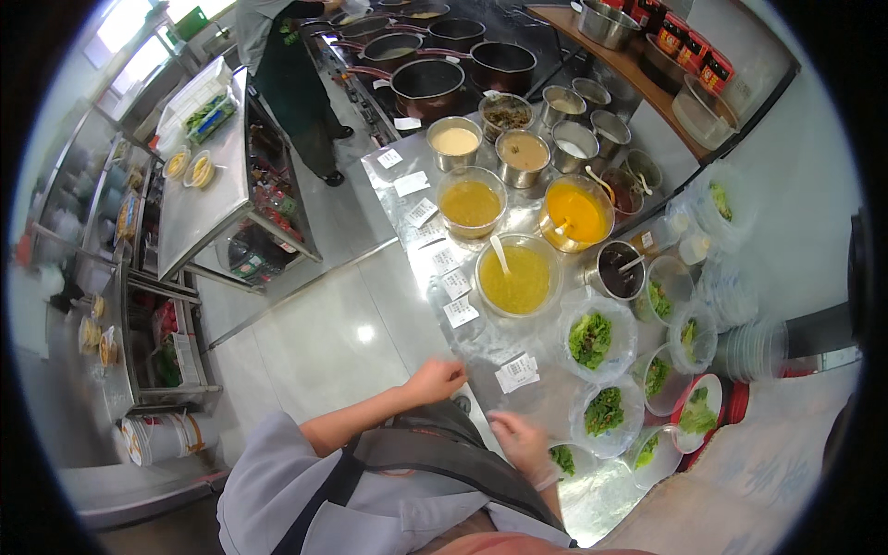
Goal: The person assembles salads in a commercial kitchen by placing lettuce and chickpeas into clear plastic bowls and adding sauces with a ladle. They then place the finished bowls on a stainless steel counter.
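My left hand (437, 381) is closed, its fingers curled in front of my apron near the counter's edge; whether anything is in it is hidden. My right hand (523, 448), in a clear glove, hangs by the same edge with fingers loosely apart and nothing visible in it. Closest to it are a plastic-lined bowl of greens (604, 413) and a partly covered bowl of lettuce (562, 458). A small stack of printed slips (516, 372) lies on the metal counter (546, 384) between both hands. Beyond stands a tub of yellow-green sauce (514, 277) with a white spoon.
More slips (455, 284) line the counter's left edge. Farther back are an orange sauce pot (575, 215), a dark sauce pot (620, 270) and dark pans (427, 85). Stacked clear lids (754, 351) stand right. Left are a steel table (208, 208) and a co-worker (282, 83).
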